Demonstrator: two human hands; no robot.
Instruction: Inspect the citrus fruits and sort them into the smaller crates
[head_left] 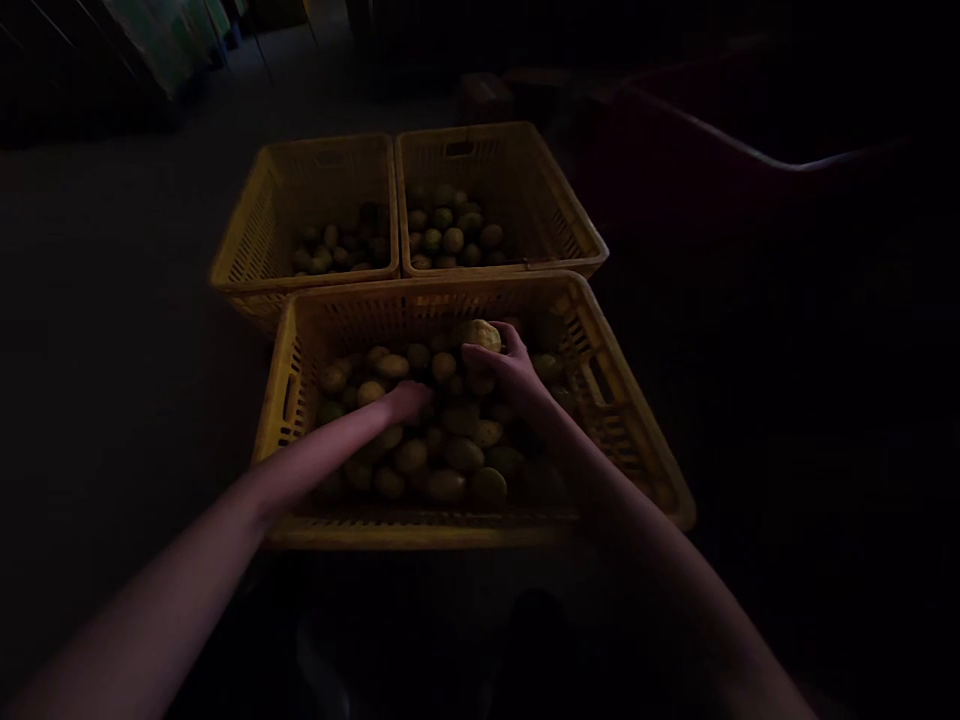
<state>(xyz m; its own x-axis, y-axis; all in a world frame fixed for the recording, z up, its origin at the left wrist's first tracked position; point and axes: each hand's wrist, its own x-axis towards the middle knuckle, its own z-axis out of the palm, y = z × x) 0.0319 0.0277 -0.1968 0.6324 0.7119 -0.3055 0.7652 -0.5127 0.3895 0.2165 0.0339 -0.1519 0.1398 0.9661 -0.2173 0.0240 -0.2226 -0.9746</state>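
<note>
A front yellow plastic crate (420, 537) holds many round to oval, yellow-green fruits (411, 456), whose exact kind I cannot make out in the dim light. My right hand (514, 362) grips one larger, bumpy, pale yellow-green fruit (481, 336) between thumb and fingers, above the pile near the crate's far side. Left of it, my left hand (411, 400) reaches down into the middle of the pile. Its fingers are hidden among the fruits, so whether it holds one does not show.
Behind the front crate stand two more yellow crates, a left one (255, 215) and a right one (566, 205), each partly filled with similar fruits. A large dark red container (675, 150) is at the right back. A box (486, 95) sits farther off; the surroundings are very dark.
</note>
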